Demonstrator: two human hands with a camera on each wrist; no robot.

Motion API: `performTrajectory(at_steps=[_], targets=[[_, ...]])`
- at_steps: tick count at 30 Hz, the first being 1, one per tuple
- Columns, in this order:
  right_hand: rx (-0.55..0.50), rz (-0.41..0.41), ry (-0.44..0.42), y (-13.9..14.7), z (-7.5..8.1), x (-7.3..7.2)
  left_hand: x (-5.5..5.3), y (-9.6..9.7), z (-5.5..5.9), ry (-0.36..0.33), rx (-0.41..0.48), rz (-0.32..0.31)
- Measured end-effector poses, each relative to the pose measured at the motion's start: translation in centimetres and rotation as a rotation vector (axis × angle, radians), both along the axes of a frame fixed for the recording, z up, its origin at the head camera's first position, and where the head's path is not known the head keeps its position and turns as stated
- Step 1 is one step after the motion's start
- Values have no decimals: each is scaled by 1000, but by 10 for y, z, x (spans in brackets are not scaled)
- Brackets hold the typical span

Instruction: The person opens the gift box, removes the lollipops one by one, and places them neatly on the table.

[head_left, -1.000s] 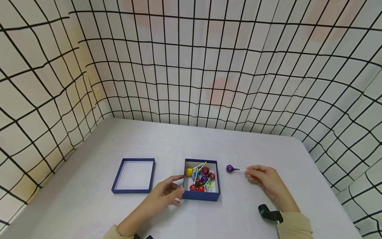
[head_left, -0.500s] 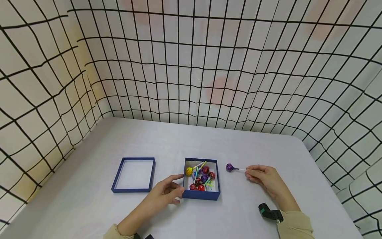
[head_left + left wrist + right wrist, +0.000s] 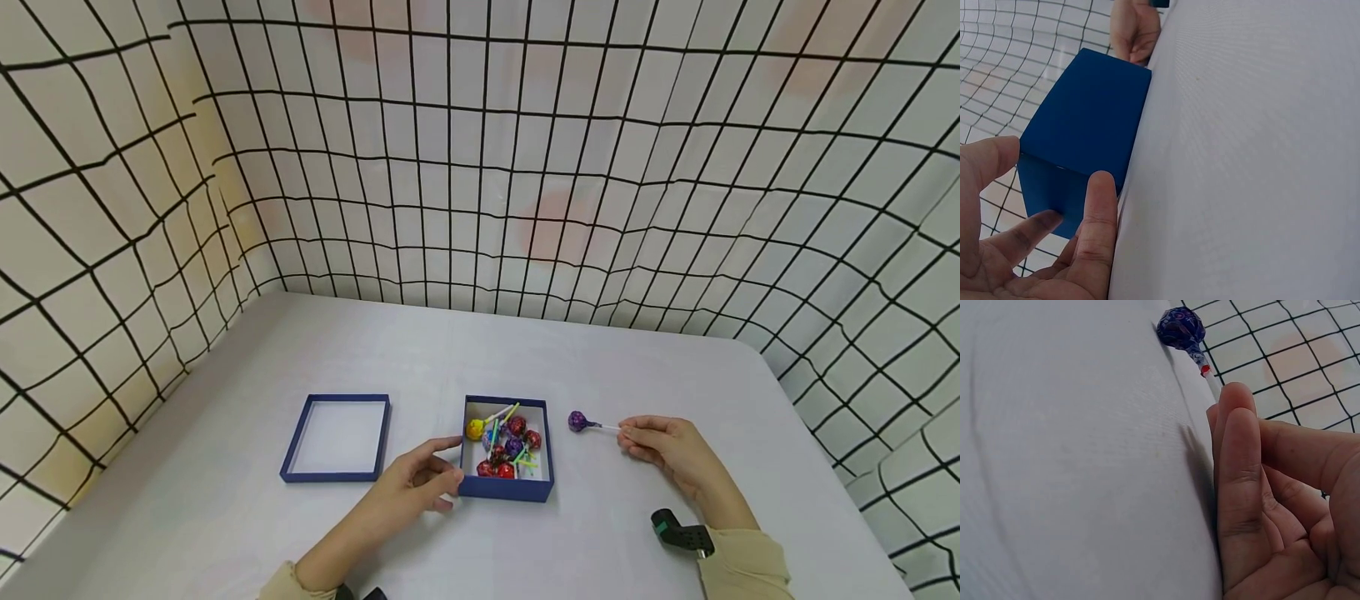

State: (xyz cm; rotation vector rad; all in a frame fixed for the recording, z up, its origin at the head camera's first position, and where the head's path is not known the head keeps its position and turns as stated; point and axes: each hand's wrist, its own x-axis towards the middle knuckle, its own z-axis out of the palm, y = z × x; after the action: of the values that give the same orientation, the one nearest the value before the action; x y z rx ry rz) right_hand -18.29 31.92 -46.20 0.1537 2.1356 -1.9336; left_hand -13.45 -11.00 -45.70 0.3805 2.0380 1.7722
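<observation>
A blue box [image 3: 502,489] with a white inside holds several wrapped lollipops [image 3: 513,447] in red, purple, yellow and blue. At its left side is my left hand [image 3: 408,485]. In the left wrist view its spread, mostly straight fingertips touch the blue wall [image 3: 1088,119] without wrapping round it. To the right of the box, my right hand [image 3: 681,457] pinches the white stick of a purple lollipop [image 3: 577,422] between thumb and fingers. The wrapped head points left toward the box, and in the right wrist view this lollipop [image 3: 1180,328] appears low over the white surface.
A shallow blue-rimmed box lid [image 3: 333,478] lies, white inside up, left of the box. The white tabletop [image 3: 420,350] is backed and flanked by white cloth with a black grid [image 3: 465,167]. A black wrist device [image 3: 678,533] sits beside the right sleeve.
Almost nothing differs. The view has shifted very slightly, while both hands, the box and the purple lollipop keep their places.
</observation>
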Motion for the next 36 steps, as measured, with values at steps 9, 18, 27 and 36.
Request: performTrajectory(at_steps=[9, 18, 27, 36], targets=[[66, -74, -14, -5, 0, -1, 1, -2, 1, 7, 16, -12], [65, -86, -11, -6, 0, -1, 1, -2, 0, 5, 4, -9], [52, -81, -12, -5, 0, 0, 1, -2, 0, 13, 15, -10], [20, -79, -20, -5, 0, 0, -1, -1, -2, 1, 0, -10]])
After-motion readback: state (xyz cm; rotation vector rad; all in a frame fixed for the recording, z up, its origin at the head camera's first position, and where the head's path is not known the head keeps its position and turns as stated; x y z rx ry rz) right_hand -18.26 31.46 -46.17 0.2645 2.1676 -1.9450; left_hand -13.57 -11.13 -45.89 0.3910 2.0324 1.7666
